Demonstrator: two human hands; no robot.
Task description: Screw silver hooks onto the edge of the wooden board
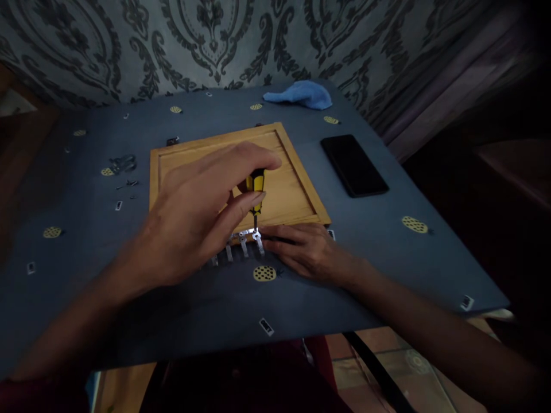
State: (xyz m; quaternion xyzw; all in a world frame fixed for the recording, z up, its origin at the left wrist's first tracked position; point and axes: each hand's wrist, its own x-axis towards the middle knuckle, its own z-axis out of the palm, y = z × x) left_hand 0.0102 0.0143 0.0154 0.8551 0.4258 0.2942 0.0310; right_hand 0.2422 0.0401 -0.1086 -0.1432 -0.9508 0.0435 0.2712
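Note:
My left hand (206,201) is closed round the yellow and black handle of a screwdriver (256,186), which stands upright. Its tip rests at the right end of a metal hook rack (243,236), whose several hooks point toward me. The rack lies along the near edge of a square wooden panel (297,172) with a raised frame. My left hand covers part of the panel and the rack's left end. My right hand (312,249) lies low beside the rack's right end, fingertips touching it. Whether those fingers pinch the rack is hard to see.
A black phone (354,165) lies to the right of the panel, and a blue cloth (301,94) at the back. Small dark metal parts (123,163) and screws (129,184) lie on the left. The table (387,269) has a grey-blue pineapple-print cover.

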